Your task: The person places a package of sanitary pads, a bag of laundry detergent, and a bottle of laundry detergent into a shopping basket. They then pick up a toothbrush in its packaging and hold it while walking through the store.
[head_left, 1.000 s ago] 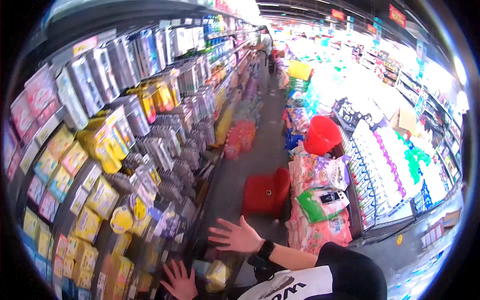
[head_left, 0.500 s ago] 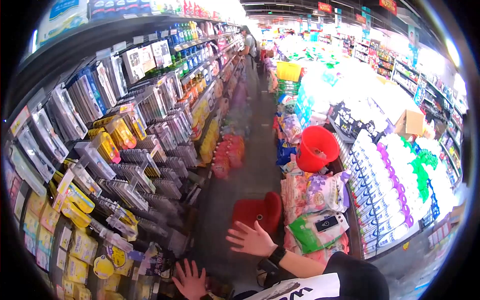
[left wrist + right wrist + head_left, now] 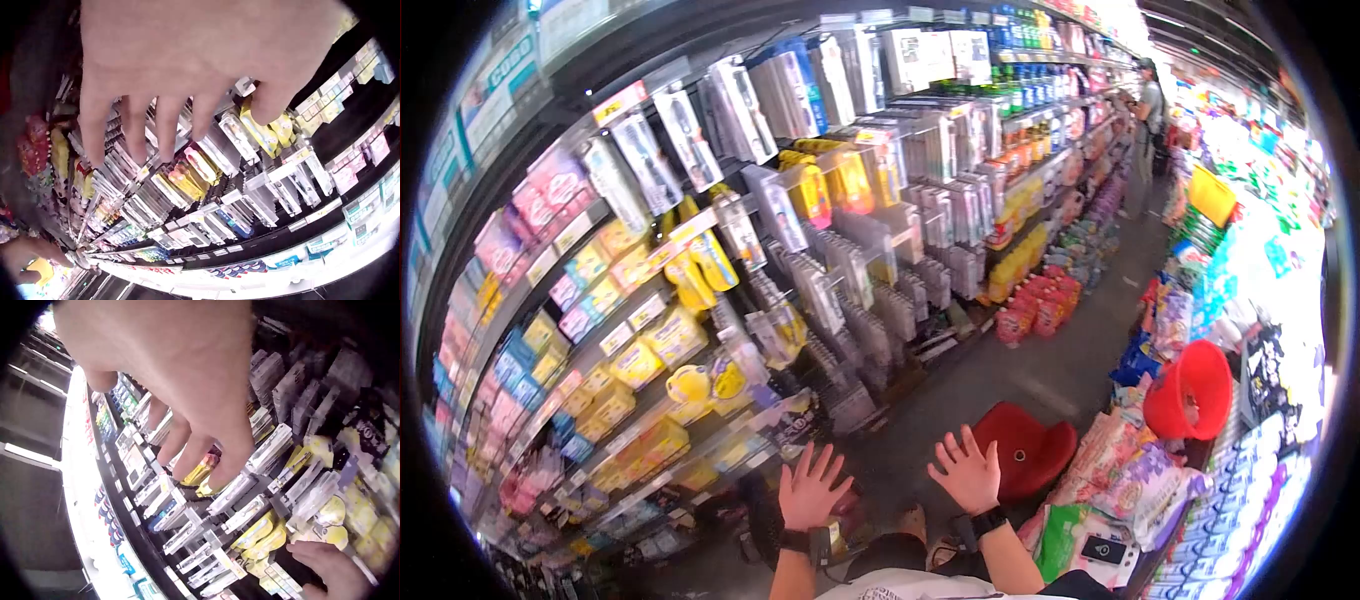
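Note:
Both hands are held out in front of the body, fingers spread and nothing in them. My left hand [image 3: 810, 490] is over the aisle floor beside the lower shelves, with a dark band on its wrist. The right hand [image 3: 968, 475], also banded, is just left of a red seat [image 3: 1040, 455] on the floor. In the left wrist view, the left hand [image 3: 187, 56] overlaps hanging packs and yellow-handled goods [image 3: 265, 134]. The right wrist view has the right hand [image 3: 181, 369] in front of similar packs [image 3: 269, 450], with the left hand [image 3: 331, 569] at lower right.
Shelving with yellow boxed packs [image 3: 670, 335] and hanging packs lines the left. Pink bottles [image 3: 1040, 305] stand on the floor along it. At right are bagged goods [image 3: 1140, 490], a green-and-white pack [image 3: 1065, 530] and a red bucket [image 3: 1190, 390]. A person [image 3: 1147, 105] stands down the aisle.
The head view has swung left, so the shelves fill more of it and the aisle shifts right. Both hands now stand side by side at nearly the same height, still spread.

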A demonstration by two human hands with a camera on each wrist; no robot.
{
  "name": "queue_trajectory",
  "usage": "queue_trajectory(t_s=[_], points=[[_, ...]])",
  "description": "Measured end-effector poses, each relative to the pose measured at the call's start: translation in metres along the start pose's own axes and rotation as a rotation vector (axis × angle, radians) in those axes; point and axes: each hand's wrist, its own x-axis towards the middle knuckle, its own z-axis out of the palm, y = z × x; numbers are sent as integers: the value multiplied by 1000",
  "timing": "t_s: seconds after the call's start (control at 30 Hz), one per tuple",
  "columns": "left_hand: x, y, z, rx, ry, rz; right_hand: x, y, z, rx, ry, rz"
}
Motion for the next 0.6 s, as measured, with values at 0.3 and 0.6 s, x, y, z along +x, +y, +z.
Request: queue_trajectory(t_s=[0.3,0.6], points=[[25,7,7,-1,-46,75,33,-13,13,-98,-64,-11],[18,58,-1,145,87,219,117,43,31,-154,-287,286]])
